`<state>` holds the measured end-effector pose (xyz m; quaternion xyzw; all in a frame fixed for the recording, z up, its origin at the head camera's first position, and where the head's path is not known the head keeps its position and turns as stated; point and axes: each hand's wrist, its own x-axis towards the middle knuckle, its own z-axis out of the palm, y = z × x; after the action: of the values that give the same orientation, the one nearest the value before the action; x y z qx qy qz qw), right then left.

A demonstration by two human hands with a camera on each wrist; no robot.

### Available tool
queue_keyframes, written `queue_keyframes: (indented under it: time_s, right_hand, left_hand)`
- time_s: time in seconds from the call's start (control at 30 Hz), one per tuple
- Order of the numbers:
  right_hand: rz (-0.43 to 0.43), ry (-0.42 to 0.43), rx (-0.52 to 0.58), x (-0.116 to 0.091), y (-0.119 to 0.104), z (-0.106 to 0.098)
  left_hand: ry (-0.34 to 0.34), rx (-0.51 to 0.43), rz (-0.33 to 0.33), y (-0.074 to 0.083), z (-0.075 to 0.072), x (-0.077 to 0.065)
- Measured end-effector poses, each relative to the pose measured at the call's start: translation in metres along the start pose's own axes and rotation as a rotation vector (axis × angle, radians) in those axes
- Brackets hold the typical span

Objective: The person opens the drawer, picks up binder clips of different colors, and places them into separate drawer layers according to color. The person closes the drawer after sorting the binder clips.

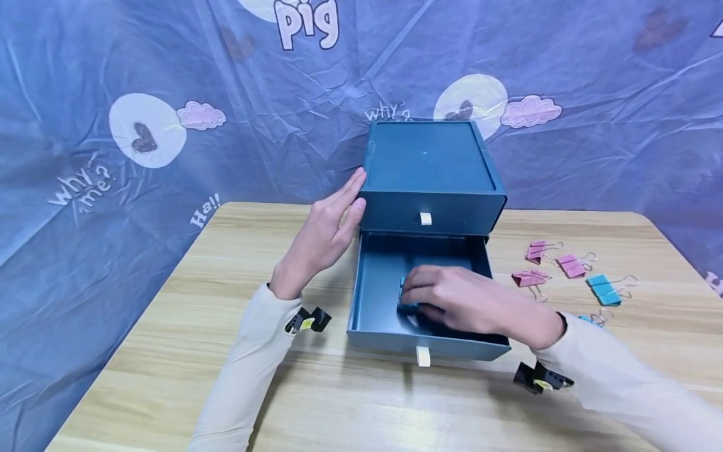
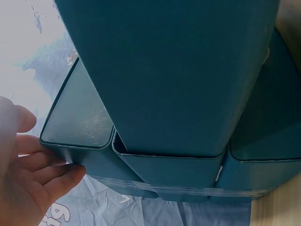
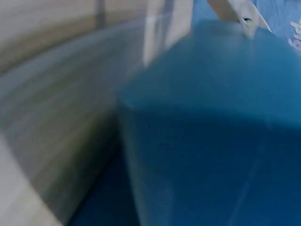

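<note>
1. Left hand (image 1: 322,235): fingers extended, touching the left side of the cabinet (image 1: 432,213).
2. Right hand (image 1: 460,300): fingers curled, pinching a blue clip (image 1: 403,302) inside the cabinet's pulled-out lower drawer (image 1: 390,342).
3. Right of cabinet: three pink binder clips (image 1: 573,267) and two teal binder clips (image 1: 604,290), on the wooden table (image 1: 169,339).
4. Behind cabinet: printed blue cloth (image 1: 277,150).

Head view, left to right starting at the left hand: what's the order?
Left hand, dark blue plastic two-drawer box, three pink metal binder clips, upper turquoise metal binder clip.
</note>
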<state>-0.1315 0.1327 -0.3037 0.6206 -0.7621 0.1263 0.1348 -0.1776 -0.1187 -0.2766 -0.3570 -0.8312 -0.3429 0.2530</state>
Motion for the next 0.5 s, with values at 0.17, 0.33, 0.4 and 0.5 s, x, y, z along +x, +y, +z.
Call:
queue_keyframes:
  time_s: [0.17, 0.33, 0.4, 0.5]
  right_hand:
    - [0.090, 0.032, -0.069, 0.000, 0.008, -0.005]
    - [0.135, 0.057, -0.096, -0.006, 0.007, -0.011]
    - [0.152, 0.098, -0.101, -0.012, 0.004, -0.017]
    - [0.195, 0.174, -0.095, -0.026, 0.000, -0.030]
  left_hand:
    - [-0.004, -0.002, -0.002, -0.001, -0.001, -0.001]
    - [-0.004, -0.007, 0.005, -0.001, 0.000, -0.001]
    - [-0.005, -0.011, 0.007, -0.002, 0.000, 0.000]
    - [-0.005, -0.011, 0.009, -0.002, 0.000, 0.000]
